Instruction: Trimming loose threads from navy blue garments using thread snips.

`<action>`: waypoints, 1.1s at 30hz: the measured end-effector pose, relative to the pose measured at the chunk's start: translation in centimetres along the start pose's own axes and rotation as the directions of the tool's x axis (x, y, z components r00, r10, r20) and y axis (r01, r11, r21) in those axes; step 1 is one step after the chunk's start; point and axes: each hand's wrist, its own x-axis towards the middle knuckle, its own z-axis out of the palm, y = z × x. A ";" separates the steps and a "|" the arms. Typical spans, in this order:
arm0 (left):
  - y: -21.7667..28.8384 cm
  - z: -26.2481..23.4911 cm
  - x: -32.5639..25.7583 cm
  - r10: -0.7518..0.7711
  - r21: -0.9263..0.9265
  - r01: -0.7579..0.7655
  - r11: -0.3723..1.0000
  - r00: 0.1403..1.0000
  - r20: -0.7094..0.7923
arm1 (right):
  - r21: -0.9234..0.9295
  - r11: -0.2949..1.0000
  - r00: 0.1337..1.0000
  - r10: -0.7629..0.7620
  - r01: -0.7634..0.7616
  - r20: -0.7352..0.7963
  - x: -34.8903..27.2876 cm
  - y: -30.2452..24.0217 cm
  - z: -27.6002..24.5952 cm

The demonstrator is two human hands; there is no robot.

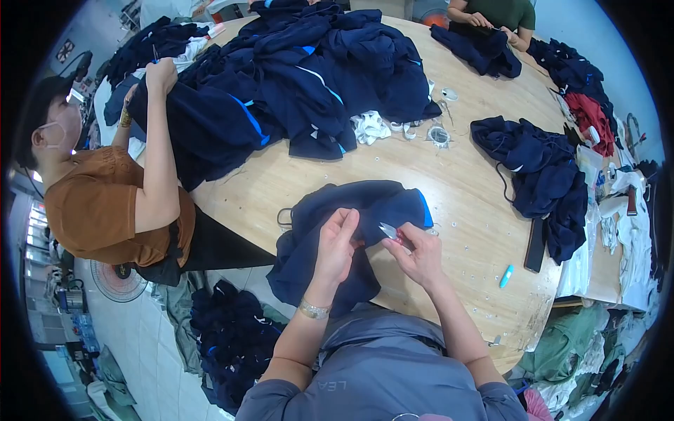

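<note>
Head view: right hand [420, 257] snug around snips [389, 231]

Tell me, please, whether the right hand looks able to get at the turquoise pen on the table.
Probably yes: only tabletop with small specks shows between the right hand and the turquoise pen, though that hand is occupied with small snips.

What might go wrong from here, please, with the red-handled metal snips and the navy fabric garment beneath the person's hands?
The snips in the right hand point toward the left hand, so a slip might cut it. They also look close to the garment, which could get nicked. The garment partly overhangs the pale wooden table, so it might slide off.
</note>
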 end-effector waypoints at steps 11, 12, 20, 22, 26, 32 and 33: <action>-0.2 0.6 -0.4 0.090 0.095 -0.088 0.992 0.996 -0.010 | -0.023 0.999 1.000 -0.029 0.029 -0.011 0.2 -0.4 -0.6; -0.2 0.5 -0.4 0.092 0.096 -0.091 0.991 0.996 -0.012 | -0.021 0.999 0.999 -0.032 0.031 -0.011 0.2 -0.2 -0.6; -0.1 0.8 -0.5 0.174 0.215 -0.167 0.962 0.985 -0.014 | -0.019 0.999 0.999 -0.031 0.032 0.041 0.2 -0.2 -0.9; -0.3 0.7 -0.5 0.193 0.229 -0.188 0.955 0.981 -0.001 | -0.024 0.999 0.998 -0.040 0.041 0.044 0.3 -0.4 -1.0; -0.6 0.3 0.0 0.244 0.282 -0.243 0.928 0.969 0.031 | -0.052 0.997 0.996 -0.057 0.061 0.064 0.8 -0.7 -1.4; -0.3 0.6 0.4 0.231 0.245 -0.222 0.944 0.973 -0.006 | 0.345 0.903 0.964 0.265 -0.255 0.017 1.1 1.2 -0.6; 0.0 0.5 0.3 0.254 0.250 -0.242 0.937 0.967 -0.016 | 0.355 0.905 0.970 0.242 -0.235 0.025 1.4 1.1 -0.3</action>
